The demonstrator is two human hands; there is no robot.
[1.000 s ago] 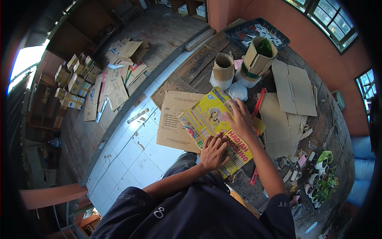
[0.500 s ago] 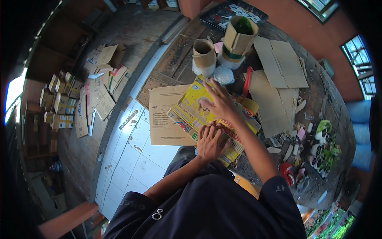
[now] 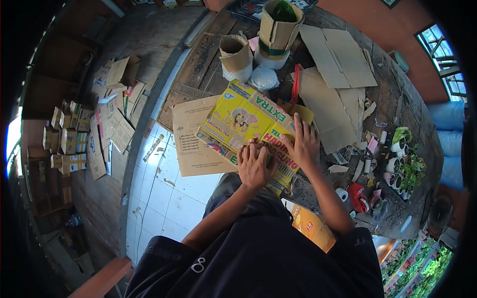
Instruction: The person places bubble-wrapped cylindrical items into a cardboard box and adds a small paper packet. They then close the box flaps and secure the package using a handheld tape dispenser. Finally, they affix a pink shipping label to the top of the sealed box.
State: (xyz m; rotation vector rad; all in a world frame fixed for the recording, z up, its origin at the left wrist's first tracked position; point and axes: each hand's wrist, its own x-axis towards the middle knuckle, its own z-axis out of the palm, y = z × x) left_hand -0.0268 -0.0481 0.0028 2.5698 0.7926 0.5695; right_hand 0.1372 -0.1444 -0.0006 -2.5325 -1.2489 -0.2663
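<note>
A yellow printed cardboard piece (image 3: pixel 233 121), with red and green lettering and a drawn figure, lies at the table's near edge in front of me. My left hand (image 3: pixel 255 166) presses on its near part, fingers bent and spread. Just to the right, my right hand (image 3: pixel 301 144) rests on the same cardboard, its fingers stretched out. Partly beneath the yellow piece, a plain brown cardboard sheet (image 3: pixel 194 149) sticks out past the table edge on the left. Red tape or strap (image 3: pixel 296 84) shows behind the right hand.
Two cardboard-wrapped cylinders, one shorter (image 3: pixel 235 54) and one taller (image 3: pixel 278 35), stand beyond a bubble-wrapped bundle (image 3: pixel 265 77). Flat cardboard (image 3: pixel 328 111) lies at right. A red tape dispenser (image 3: pixel 357 196) and potted plants (image 3: pixel 400 169) are farther right. Small boxes (image 3: pixel 74 141) are stacked at left.
My right hand has come down from the far part of the yellow cardboard to its right side, beside my left hand. The left hand stays on the near part. The view has shifted slightly.
</note>
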